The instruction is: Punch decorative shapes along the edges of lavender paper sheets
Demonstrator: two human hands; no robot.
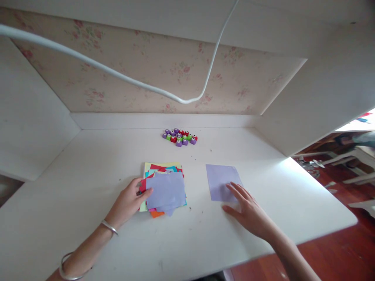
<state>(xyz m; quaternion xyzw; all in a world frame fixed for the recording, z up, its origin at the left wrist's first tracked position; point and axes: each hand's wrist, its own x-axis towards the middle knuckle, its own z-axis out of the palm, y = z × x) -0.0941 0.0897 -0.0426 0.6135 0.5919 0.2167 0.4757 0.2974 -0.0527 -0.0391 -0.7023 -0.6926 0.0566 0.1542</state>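
Observation:
A messy stack of coloured paper (165,191) lies on the white desktop, with a lilac sheet uppermost and red, yellow, teal and orange edges sticking out. My left hand (131,197) grips its left side, thumb over the top sheet and fingers bent at the edge; how many sheets it pinches is hidden. To the right, a single lilac square of paper (221,181) lies flat. Over its lower right corner rests my right hand (244,210), fingers apart and thumb out, touching the sheet with its fingertips and holding nothing.
Behind the papers sits a cluster of small purple, red and green pieces with white tops (179,137). A white cable (129,80) hangs across the view above. White panels (316,86) close in both sides of the desktop (102,156); its right front edge drops to a reddish floor.

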